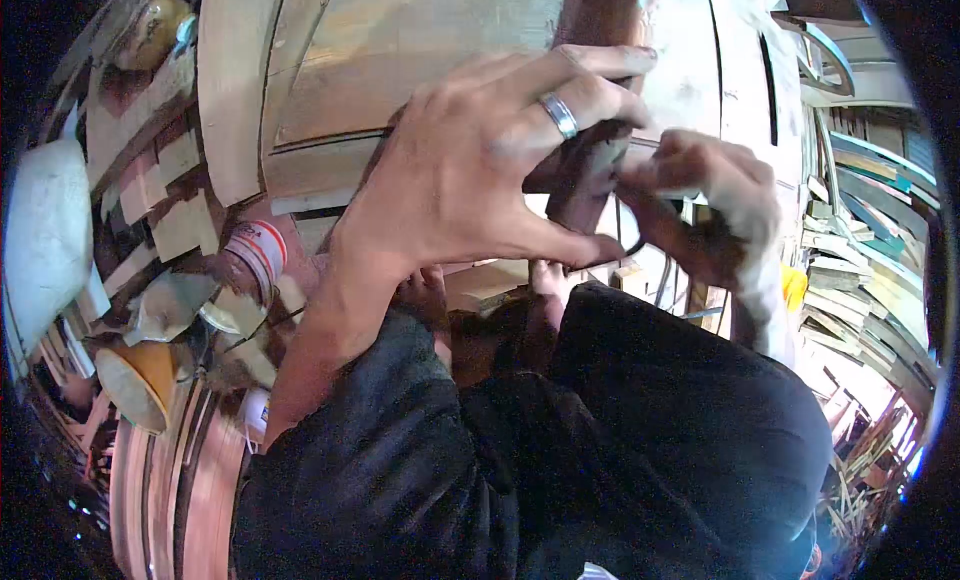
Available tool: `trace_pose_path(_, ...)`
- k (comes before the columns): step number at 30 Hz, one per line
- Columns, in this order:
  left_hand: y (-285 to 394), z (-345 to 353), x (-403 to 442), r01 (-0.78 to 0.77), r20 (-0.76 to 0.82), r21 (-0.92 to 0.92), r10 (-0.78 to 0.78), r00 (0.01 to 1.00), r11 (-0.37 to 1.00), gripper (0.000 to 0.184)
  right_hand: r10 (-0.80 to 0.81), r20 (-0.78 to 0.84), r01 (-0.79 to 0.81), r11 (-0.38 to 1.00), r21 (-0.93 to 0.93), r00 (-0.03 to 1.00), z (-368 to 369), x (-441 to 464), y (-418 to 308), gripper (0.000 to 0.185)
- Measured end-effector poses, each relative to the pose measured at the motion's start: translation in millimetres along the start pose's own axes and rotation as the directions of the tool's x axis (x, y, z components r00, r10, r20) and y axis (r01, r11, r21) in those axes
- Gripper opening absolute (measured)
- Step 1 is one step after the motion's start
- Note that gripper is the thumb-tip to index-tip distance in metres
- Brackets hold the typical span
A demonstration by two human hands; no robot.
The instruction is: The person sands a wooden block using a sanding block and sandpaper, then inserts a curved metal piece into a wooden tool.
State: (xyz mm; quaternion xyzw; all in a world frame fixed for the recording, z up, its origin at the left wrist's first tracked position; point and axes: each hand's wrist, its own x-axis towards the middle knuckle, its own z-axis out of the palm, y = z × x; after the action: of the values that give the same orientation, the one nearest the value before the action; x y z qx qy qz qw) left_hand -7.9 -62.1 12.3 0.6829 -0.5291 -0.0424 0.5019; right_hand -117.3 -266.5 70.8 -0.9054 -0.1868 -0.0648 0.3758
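A long dark brown piece (pixel 582 192), apparently wood, runs from the top of the view down between my hands. My left hand (pixel 470 155), with a silver ring, reaches across it, its fingers curled over the far side and its thumb near the lower end. At the right side of the piece, my right hand (pixel 715 195) is closed and blurred, its fingertips against or very close to the surface. Whatever it pinches cannot be made out. A thin dark curved edge shows below its fingers.
Pale wooden panels (pixel 400 40) lie in front of me. On the left are a white and red can (pixel 258 250), an orange-lined bowl-like container (pixel 140 385), a whitish jug-like container (pixel 50 240) and wood offcuts. Stacked wood strips (pixel 840 270) fill the right side.
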Motion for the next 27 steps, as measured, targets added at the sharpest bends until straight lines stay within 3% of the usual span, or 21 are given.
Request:
trace_pose_path(2,1,-2,0,0.075,0.028,-0.040,-0.074,0.997,0.996,0.083,0.086,0.018,-0.086,0.996,0.004,0.996,-3,-4,-6,0.027)
trace_pose_path(4,-3,-5,1,0.017,0.032,-0.024,-0.016,0.999,1.000,0.080,-0.010,0.117,-0.003,0.994,0.107,0.993,-3,-3,-9,0.028)
trace_pose_path(6,-3,-6,2,0.020,0.039,-0.046,-0.018,0.999,0.999,0.080,-0.055,0.141,0.045,0.996,0.073,0.988,-5,-1,-6,0.027)
trace_pose_path(9,1,-2,4,0.017,-0.002,0.003,-0.017,1.000,1.000,0.080,0.181,0.005,-0.181,0.983,0.020,0.983,-13,3,-8,0.020)
trace_pose_path(10,0,-3,4,0.021,-0.020,0.013,-0.021,1.000,1.000,0.080,0.078,0.015,-0.078,0.996,-0.044,0.997,-10,-2,-2,0.019)
trace_pose_path(12,0,-1,2,0.047,0.026,0.009,-0.047,0.999,0.999,0.081,-0.081,0.205,0.061,0.993,0.099,0.975,-10,-7,1,0.017)
trace_pose_path(14,1,0,4,0.029,-0.016,-0.002,-0.029,0.999,1.000,0.081,-0.117,0.185,0.103,0.991,0.083,0.976,-5,-2,2,0.020)
trace_pose_path(16,1,1,2,-0.008,-0.053,-0.018,0.008,0.999,1.000,0.080,0.044,-0.076,-0.043,0.999,0.008,0.996,-3,0,5,0.024)
trace_pose_path(18,-1,0,-1,0.031,-0.040,-0.021,-0.031,0.999,0.999,0.080,0.088,-0.074,-0.091,0.995,-0.029,0.993,-2,0,0,0.022)
trace_pose_path(20,-4,1,-1,-0.010,-0.051,-0.019,0.009,0.999,1.000,0.079,-0.106,0.105,0.101,0.994,0.049,0.989,-2,-3,0,0.019)
trace_pose_path(22,-2,0,-1,0.015,-0.052,-0.007,-0.015,0.999,1.000,0.079,-0.106,0.178,0.106,0.994,0.010,0.978,-4,-3,2,0.017)
trace_pose_path(24,-4,1,-1,-0.024,-0.053,0.001,0.024,0.998,1.000,0.078,0.076,-0.054,-0.080,0.994,-0.079,0.996,-4,3,2,0.020)
trace_pose_path(26,-3,0,0,-0.020,-0.070,0.016,0.021,0.997,1.000,0.080,0.013,-0.088,-0.024,0.992,-0.124,0.996,7,-3,-2,0.021)
trace_pose_path(27,-3,-1,0,-0.020,-0.053,0.020,0.021,0.998,1.000,0.081,-0.007,0.009,0.008,0.995,-0.098,1.000,5,-5,-5,0.020)
